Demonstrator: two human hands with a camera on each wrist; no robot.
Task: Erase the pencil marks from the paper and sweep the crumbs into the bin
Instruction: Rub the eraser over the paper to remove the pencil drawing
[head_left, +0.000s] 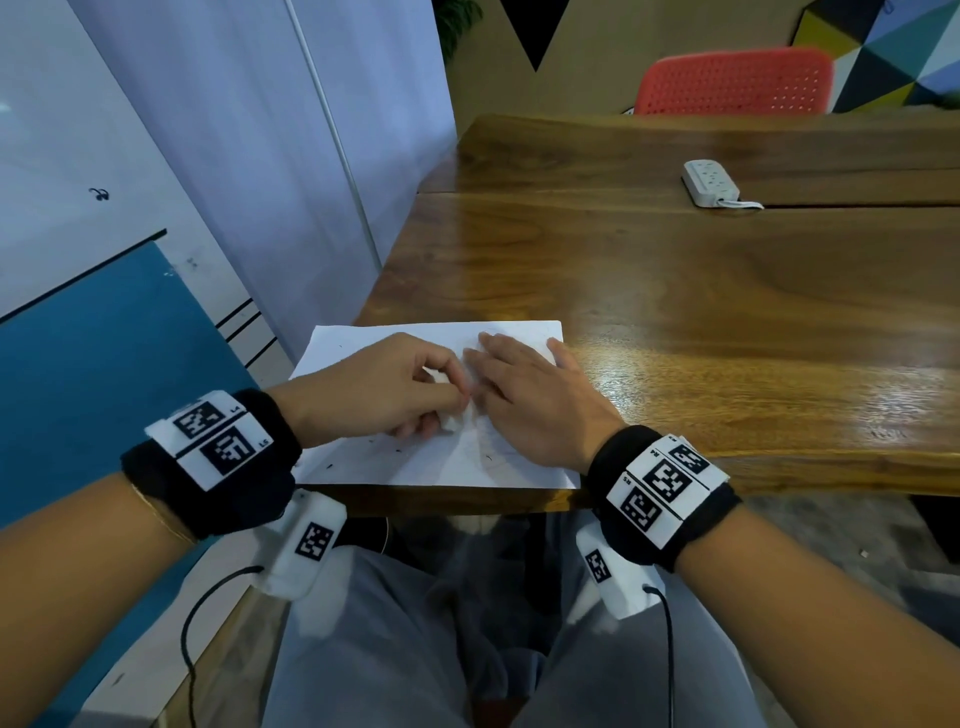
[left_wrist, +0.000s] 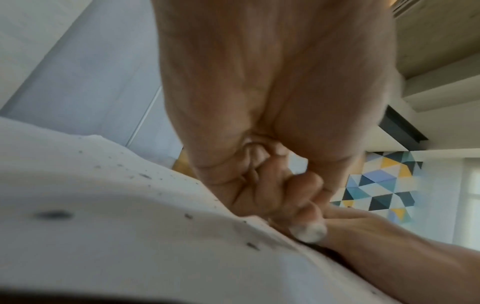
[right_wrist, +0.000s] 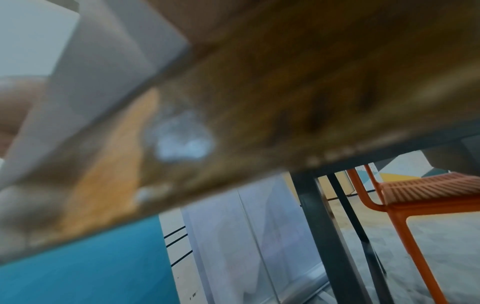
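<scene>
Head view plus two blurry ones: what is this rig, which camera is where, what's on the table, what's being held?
There is no machine here: a person works with bare hands, wearing a camera on the head and one on each wrist, on black bands with printed markers.

The head view looks down at a wooden table. On it lies a sheet of paper with faint pencil lines and dark eraser crumbs. A white power strip lies farther back, with a red chair behind the table.

The left hand grips a white eraser against the paper; the left wrist view shows it from below. The right hand lies flat on the sheet. The right wrist view shows mostly the blurred table edge, not the hand. No bin shows in any picture.
</scene>
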